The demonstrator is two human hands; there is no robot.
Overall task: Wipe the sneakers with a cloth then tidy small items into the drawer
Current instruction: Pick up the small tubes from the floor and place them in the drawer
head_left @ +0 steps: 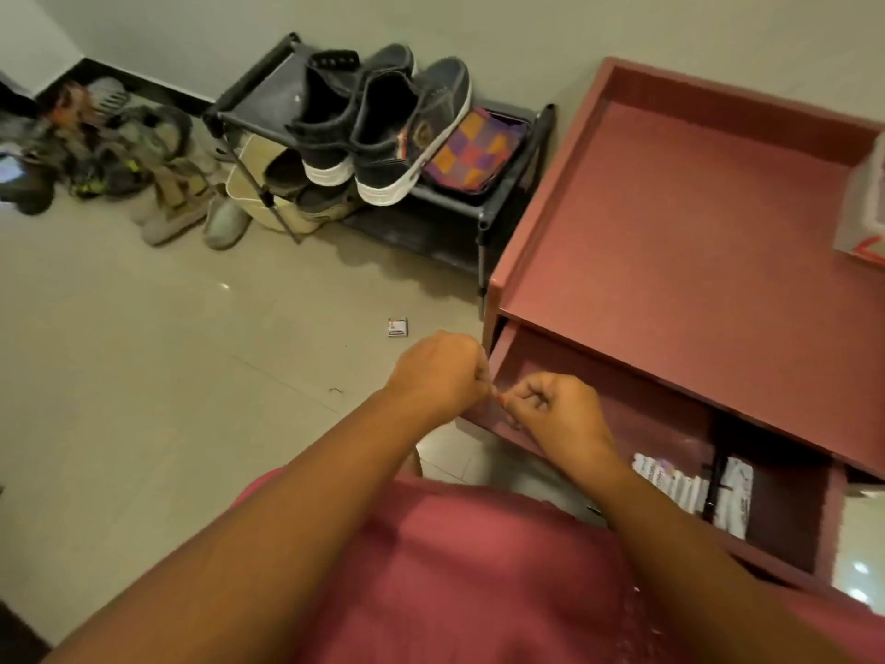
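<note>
Two dark sneakers [383, 131] with white soles stand on top of a black shoe rack [483, 218], and a checkered cloth [474, 153] lies beside them on the right. The red cabinet's drawer [637, 414] is pulled out. My left hand [438, 371] is a closed fist at the drawer's left front corner. My right hand [560, 414] is just over that corner, its fingertips pinched on a tiny red item [500, 400] that is too small to identify. The two hands almost touch. A small printed packet [397, 326] lies on the floor tiles.
White packets [670, 481] and a black stick-like thing [713, 481] lie inside the drawer. A white box [862, 203] sits on the cabinet top [670, 242]. More shoes and a pile of clutter [119, 155] lie along the wall at the left.
</note>
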